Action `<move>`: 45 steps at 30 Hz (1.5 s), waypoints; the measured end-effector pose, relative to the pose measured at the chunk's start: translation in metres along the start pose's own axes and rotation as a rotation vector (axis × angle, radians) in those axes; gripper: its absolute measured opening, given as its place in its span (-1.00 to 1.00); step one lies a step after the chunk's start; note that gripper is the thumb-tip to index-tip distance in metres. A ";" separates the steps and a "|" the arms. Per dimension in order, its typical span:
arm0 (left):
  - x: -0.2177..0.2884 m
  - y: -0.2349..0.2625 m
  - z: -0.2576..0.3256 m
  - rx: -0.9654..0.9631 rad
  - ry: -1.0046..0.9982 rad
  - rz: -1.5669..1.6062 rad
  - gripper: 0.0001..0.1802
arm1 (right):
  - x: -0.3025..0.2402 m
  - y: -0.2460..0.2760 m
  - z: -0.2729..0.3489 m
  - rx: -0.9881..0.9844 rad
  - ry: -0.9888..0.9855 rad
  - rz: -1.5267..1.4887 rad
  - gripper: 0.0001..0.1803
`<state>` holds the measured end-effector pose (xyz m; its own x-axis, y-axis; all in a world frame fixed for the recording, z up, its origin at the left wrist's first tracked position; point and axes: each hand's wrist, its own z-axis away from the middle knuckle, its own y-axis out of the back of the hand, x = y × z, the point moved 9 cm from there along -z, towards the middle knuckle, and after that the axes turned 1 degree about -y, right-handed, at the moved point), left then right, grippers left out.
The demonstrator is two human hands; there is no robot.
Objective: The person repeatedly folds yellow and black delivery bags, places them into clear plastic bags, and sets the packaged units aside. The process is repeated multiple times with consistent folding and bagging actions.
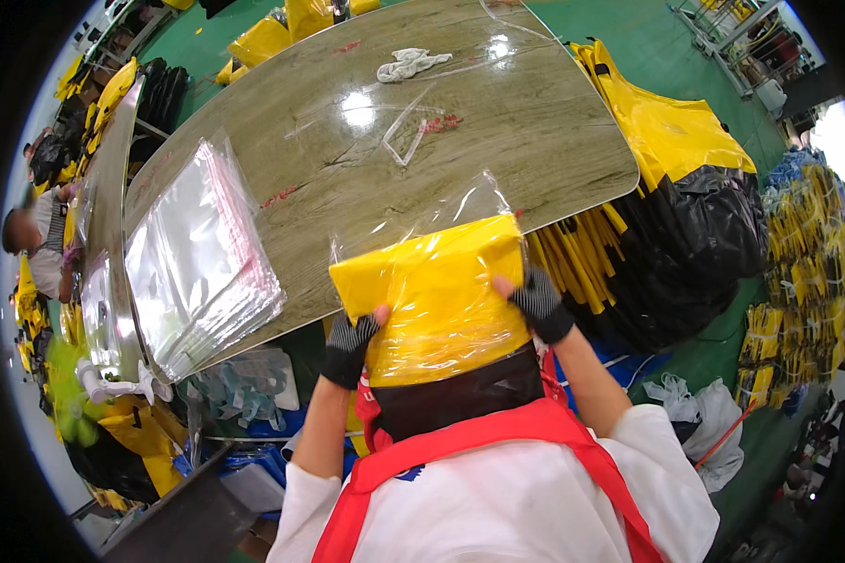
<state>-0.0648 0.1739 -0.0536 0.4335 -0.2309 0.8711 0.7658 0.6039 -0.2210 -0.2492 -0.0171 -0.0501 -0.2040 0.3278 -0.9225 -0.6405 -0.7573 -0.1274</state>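
Observation:
A folded yellow-and-black piece of smooth sheet material is held in front of me at the table's near edge. Clear plastic covers at least its yellow part and sticks out past its far edge; it looks like a clear plastic bag. My left hand, in a dark fingerless glove, grips the left side with the thumb on top. On the right side, my right hand, gloved alike, has its thumb on top too. The other fingers of both hands are partly hidden. The black end lies nearest my body.
Clear plastic bags lie stacked on the left of the wooden-topped table. A crumpled white cloth is near its far edge. Yellow-and-black pieces hang at the right. Another person is at a table far left.

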 end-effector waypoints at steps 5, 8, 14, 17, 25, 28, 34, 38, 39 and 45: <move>-0.062 0.003 0.063 -0.086 0.079 0.155 -0.10 | 0.028 -0.029 0.093 -0.273 -0.079 -0.131 0.06; -0.050 -0.021 0.083 -0.432 0.050 -0.195 0.07 | 0.020 -0.017 0.098 -0.231 -0.289 -0.029 0.02; -0.006 -0.048 0.015 0.050 -0.284 0.246 -0.45 | -0.090 -0.007 0.031 -0.032 0.406 -0.306 -0.16; -0.018 -0.064 -0.014 0.086 -0.285 -0.196 -0.69 | -0.135 -0.009 0.004 0.190 0.496 -0.001 -0.20; 0.265 -0.149 0.075 0.159 -1.433 -1.653 -0.19 | -0.172 -0.015 0.007 -0.135 0.679 0.245 -0.33; 0.244 -0.156 0.021 -0.388 -1.035 -1.566 -0.13 | -0.176 -0.023 0.010 -0.082 0.834 0.594 -0.39; 0.199 -0.231 0.059 -0.269 -1.554 -1.115 -0.39 | -0.144 -0.001 -0.017 0.026 0.586 0.041 -0.53; 0.193 -0.154 0.001 -0.077 -0.946 -0.402 -0.45 | -0.149 0.046 -0.019 0.256 0.798 0.151 -0.63; 0.178 -0.119 -0.024 -0.007 -0.835 -0.145 -0.44 | -0.150 0.051 -0.020 0.271 0.846 0.046 -0.64; 0.053 -0.153 -0.040 -0.108 -0.661 -0.242 -0.65 | -0.162 0.022 -0.048 0.330 0.764 -0.845 -0.49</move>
<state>-0.1399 0.0385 0.0087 -0.1071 0.1825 0.9774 0.8617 0.5074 -0.0004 -0.1947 -0.1138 0.0791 0.7986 0.1468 -0.5837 -0.5426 -0.2441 -0.8037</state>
